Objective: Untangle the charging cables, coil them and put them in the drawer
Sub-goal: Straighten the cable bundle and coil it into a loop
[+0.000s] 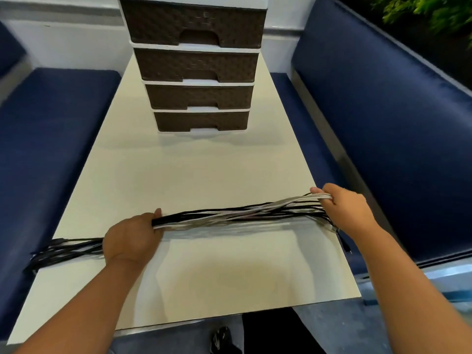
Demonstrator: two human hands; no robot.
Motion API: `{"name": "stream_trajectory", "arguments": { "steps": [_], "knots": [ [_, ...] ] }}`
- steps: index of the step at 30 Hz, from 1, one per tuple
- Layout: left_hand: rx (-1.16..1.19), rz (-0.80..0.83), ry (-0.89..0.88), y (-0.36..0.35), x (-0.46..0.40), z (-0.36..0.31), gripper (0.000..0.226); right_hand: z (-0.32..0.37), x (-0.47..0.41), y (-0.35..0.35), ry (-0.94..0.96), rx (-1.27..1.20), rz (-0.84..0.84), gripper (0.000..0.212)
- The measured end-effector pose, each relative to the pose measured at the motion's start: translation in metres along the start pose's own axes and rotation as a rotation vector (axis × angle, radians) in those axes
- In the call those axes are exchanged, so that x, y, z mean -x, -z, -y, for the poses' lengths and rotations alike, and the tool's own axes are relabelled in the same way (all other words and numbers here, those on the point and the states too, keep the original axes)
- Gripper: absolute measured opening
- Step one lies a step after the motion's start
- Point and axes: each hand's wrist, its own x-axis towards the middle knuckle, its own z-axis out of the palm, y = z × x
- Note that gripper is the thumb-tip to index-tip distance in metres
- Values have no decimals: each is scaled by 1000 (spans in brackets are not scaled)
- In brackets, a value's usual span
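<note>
Both arms reach forward. The left hand (132, 235) is fisted, knuckles up. The right hand (343, 209) has its fingers curled.

I've got just the one view here, the head camera, wide-angle, sitting high above the near end of the cream table (194, 175) and tilted forward and down along its length toward 12 o'clock. Close in at 6 o'clock the table's near edge fills the bottom of frame, with both forearms coming in from 7 and 5 o'clock. Out at 12 o'clock the brown drawer unit (196, 72) stands at the far end, blue benches (383, 123) curving away at 3 and 9 o'clock.
</note>
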Motion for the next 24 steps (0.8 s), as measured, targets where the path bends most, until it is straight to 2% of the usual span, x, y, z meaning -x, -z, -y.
{"name": "stream_trajectory", "arguments": {
  "steps": [2,4,7,10,12,15,17,19,20,21,24],
  "knots": [
    [-14,11,0,-1,1,0,53,-21,4,3,-70,-89,52,32],
    [-26,11,-3,0,1,-3,54,-40,6,12,-81,-36,59,28],
    [-28,8,-2,3,-2,-6,54,-54,3,21,-76,2,23,53],
    [-24,17,16,2,-1,-5,55,-56,-2,18,-170,-233,59,66],
    [-13,25,39,3,1,-2,55,-56,-6,13,-212,-365,51,64],
    [-17,35,59,4,1,-1,54,-64,-12,-2,-217,-246,138,35],
    [-19,40,62,4,1,-2,53,-71,-13,-10,-266,-71,314,4],
    [-21,41,69,4,0,-2,51,-81,-14,-15,-309,53,480,48],
    [-23,41,69,4,-1,-2,50,-77,-13,-13,-304,53,471,60],
    [-20,39,68,4,-1,-2,50,-70,-13,-11,-287,14,371,65],
    [-3,17,63,4,2,-2,50,-20,-1,-7,-170,-210,-73,55]
  ]
}}
